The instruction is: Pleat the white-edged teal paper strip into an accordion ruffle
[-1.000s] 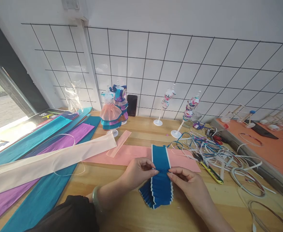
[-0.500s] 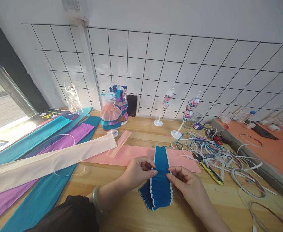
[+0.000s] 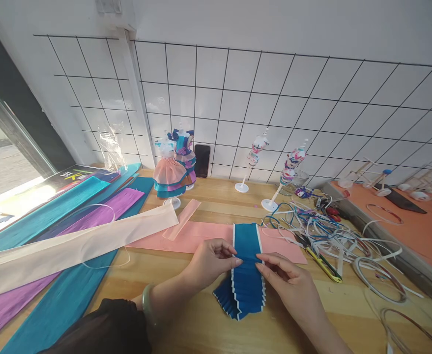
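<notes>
A blue paper strip (image 3: 245,241) with white edges stands between my hands, flat in its upper part and folded into narrow pleats below. My left hand (image 3: 214,258) pinches its left edge between thumb and fingertips. At the same height, my right hand (image 3: 287,275) pinches the right edge. The pleated lower end fans out and doubles back toward the left on the wooden table (image 3: 186,324). Behind the strip lies a flat pink paper strip (image 3: 157,238), with a short peach strip (image 3: 182,220) partly over it.
Long cream (image 3: 120,236), purple (image 3: 127,199) and teal strips (image 3: 64,300) cover the left. Small dress forms in paper skirts (image 3: 169,177) and bare forms on stands (image 3: 252,160) line the back beside a phone (image 3: 202,161). Tangled cords (image 3: 322,236) and a yellow cutter (image 3: 324,265) lie right.
The flat upper part of the blue strip has tilted slightly and looks wider and straighter. Both hands keep their pinch in nearly the same place.
</notes>
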A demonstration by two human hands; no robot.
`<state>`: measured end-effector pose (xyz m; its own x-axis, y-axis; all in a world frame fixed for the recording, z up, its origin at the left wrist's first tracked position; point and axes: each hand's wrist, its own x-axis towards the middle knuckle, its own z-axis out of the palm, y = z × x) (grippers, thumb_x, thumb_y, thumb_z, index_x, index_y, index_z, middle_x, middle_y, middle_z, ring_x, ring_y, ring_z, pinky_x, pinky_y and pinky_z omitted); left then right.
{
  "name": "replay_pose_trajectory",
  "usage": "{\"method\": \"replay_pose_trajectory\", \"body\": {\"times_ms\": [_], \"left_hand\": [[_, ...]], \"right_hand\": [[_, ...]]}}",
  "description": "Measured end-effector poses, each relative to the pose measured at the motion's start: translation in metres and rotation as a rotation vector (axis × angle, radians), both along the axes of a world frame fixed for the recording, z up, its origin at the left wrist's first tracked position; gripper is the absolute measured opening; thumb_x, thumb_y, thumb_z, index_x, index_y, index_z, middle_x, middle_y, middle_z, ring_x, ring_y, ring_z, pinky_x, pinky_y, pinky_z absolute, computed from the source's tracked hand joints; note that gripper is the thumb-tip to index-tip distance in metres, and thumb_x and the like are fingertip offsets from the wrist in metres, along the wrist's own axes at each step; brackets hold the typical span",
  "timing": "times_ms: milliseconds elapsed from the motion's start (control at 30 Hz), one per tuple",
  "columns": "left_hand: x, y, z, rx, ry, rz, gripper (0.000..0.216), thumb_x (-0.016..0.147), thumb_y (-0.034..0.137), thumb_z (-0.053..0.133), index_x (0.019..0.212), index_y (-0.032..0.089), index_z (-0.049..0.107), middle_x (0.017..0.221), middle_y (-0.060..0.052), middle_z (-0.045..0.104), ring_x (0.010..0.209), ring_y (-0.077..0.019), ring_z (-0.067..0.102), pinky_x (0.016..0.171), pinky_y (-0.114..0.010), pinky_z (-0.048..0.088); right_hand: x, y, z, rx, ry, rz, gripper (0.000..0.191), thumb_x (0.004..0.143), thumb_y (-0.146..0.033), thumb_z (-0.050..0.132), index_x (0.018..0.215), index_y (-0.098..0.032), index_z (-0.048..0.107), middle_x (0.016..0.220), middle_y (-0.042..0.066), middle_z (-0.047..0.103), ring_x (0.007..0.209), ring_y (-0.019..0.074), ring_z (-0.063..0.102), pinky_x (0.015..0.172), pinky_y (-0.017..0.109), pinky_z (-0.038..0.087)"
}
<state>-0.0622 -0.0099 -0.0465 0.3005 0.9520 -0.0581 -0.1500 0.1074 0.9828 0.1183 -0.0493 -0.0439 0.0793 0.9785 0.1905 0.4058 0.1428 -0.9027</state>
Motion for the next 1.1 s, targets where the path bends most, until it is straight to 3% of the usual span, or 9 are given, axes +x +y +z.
{"method": "replay_pose_trajectory", "body": {"times_ms": [600,900,1100], "left_hand": [[-0.003,-0.002,-0.001,0.118,0.123,0.003,0.023,0.059,0.032,0.073,0.07,0.014,0.064,0.061,0.0,0.06,0.056,-0.0103,0.052,0.054,-0.022,0.042],[-0.007,-0.001,0.002,0.436,0.412,0.014,0.008,0.07,0.024,0.065,0.073,0.017,0.069,0.073,-0.004,0.067,0.069,-0.0143,0.059,0.066,-0.023,0.045],[-0.008,0.0,0.002,0.453,0.447,-0.004,0.006,0.071,0.022,0.064,0.069,0.018,0.067,0.071,-0.003,0.065,0.069,-0.014,0.058,0.066,-0.023,0.044]], "right_hand": [[0.009,0.004,-0.003,0.179,-0.251,0.151,0.019,0.082,-0.03,0.054,0.088,-0.022,0.069,0.086,0.007,0.067,0.081,0.0204,0.063,0.073,0.031,0.051],[0.009,0.004,-0.001,0.188,-0.304,0.159,0.017,0.082,-0.031,0.052,0.083,-0.022,0.067,0.084,0.006,0.068,0.079,0.0196,0.064,0.07,0.029,0.051],[0.008,0.004,-0.001,0.163,-0.312,0.16,0.017,0.082,-0.032,0.052,0.082,-0.022,0.066,0.084,0.006,0.069,0.078,0.0193,0.064,0.069,0.029,0.051]]}}
